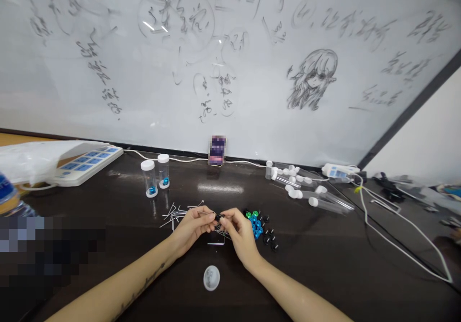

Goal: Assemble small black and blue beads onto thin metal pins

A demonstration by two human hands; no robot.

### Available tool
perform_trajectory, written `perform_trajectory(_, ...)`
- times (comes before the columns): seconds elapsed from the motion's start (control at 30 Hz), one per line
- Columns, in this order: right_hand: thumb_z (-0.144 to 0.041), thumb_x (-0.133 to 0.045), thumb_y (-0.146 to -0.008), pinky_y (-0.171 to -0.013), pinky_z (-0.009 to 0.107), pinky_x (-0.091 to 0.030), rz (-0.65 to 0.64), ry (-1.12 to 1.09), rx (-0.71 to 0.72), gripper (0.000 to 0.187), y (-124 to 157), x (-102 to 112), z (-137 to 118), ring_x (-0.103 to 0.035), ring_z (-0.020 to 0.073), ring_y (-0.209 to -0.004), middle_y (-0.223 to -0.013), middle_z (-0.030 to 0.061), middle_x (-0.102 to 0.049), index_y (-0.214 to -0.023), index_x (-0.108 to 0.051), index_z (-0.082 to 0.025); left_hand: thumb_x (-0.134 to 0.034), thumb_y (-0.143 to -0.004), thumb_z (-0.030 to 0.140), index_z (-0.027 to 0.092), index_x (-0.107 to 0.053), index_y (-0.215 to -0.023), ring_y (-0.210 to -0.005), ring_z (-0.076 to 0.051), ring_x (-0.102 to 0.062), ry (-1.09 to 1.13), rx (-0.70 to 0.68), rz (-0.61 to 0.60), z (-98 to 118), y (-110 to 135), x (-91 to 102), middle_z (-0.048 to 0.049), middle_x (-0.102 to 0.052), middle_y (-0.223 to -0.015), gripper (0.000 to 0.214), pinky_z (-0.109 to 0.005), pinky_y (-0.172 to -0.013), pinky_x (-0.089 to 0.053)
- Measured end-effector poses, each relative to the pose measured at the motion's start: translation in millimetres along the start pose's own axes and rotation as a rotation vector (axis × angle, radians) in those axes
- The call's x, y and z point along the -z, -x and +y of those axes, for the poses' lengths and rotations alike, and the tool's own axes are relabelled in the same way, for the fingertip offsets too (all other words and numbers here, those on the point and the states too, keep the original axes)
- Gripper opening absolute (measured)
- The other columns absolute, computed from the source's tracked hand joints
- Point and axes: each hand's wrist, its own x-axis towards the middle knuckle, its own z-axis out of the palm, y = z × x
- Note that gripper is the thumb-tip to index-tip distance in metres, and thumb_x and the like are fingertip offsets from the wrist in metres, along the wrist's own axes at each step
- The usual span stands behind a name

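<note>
Both my hands meet over the dark table (324, 264) near its middle. My left hand (192, 226) pinches a thin metal pin, and my right hand (239, 230) pinches a small black bead (218, 216) right at the pin's tip. A scatter of metal pins (175, 214) lies just left of my hands. A heap of blue, green and black beads (260, 227) lies just right of them. A small clear cap (211, 278) rests on the table in front of my wrists.
Two capped clear vials (155, 178) with blue beads stand behind the pins. Several empty tubes with white caps (306, 190) lie at the right. A power strip (86, 163) and plastic bag sit far left, white cables (396, 230) at right, a whiteboard behind.
</note>
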Motion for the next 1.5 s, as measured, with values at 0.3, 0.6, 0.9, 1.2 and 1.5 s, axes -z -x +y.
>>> perform_trajectory(0.3,-0.02,-0.061,-0.083,-0.068,0.026,-0.046,0.044,0.014,0.085,0.009,-2.2,1.1,1.2,-0.059,0.0167,-0.077,-0.085,0.0017,-0.061,-0.092,-0.063,-0.021,-0.069,-0.076,0.016,0.013,-0.062,-0.078,-0.058,-0.008,-0.059,0.006,-0.02,0.004,0.0,0.4,-0.2,-0.0038,-0.068,-0.069,0.008,-0.016,-0.056,-0.045)
perform_trajectory(0.6,-0.029,-0.058,-0.086,-0.063,0.026,-0.046,0.046,-0.011,0.004,0.013,-0.8,-1.1,2.3,-0.06,0.0169,-0.071,-0.076,0.0015,-0.063,-0.093,-0.06,-0.019,-0.069,-0.076,0.018,0.013,-0.062,-0.079,-0.059,-0.009,-0.06,-0.038,-0.014,-0.007,0.7,1.4,-2.9,-0.0046,-0.068,-0.07,0.009,-0.018,-0.057,-0.045)
perform_trajectory(0.9,-0.023,-0.06,-0.083,-0.068,0.027,-0.048,0.067,0.029,0.079,0.012,-1.5,-1.0,-0.7,-0.06,0.0163,-0.073,-0.081,0.0021,-0.061,-0.094,-0.063,-0.02,-0.07,-0.075,0.019,0.013,-0.061,-0.081,-0.056,-0.008,-0.057,-0.03,-0.038,0.02,1.0,1.8,-4.4,-0.0035,-0.067,-0.068,0.012,-0.017,-0.054,-0.043)
perform_trajectory(1.2,-0.018,-0.058,-0.083,-0.068,0.027,-0.049,0.051,0.028,0.093,0.013,-2.8,1.3,2.6,-0.059,0.0168,-0.075,-0.084,0.0028,-0.061,-0.094,-0.065,-0.021,-0.07,-0.075,0.022,0.012,-0.061,-0.075,-0.053,-0.008,-0.056,-0.044,-0.005,0.005,1.9,2.3,-4.5,-0.0043,-0.067,-0.066,0.014,-0.017,-0.051,-0.041)
perform_trajectory(1.5,-0.02,-0.061,-0.081,-0.066,0.027,-0.049,0.053,0.01,0.098,0.011,-2.8,1.7,0.6,-0.059,0.017,-0.075,-0.086,0.0032,-0.061,-0.089,-0.067,-0.021,-0.07,-0.075,0.023,0.012,-0.062,-0.076,-0.053,-0.008,-0.056,-0.034,0.013,0.002,2.0,2.4,-3.7,-0.0045,-0.067,-0.066,0.013,-0.017,-0.052,-0.042)
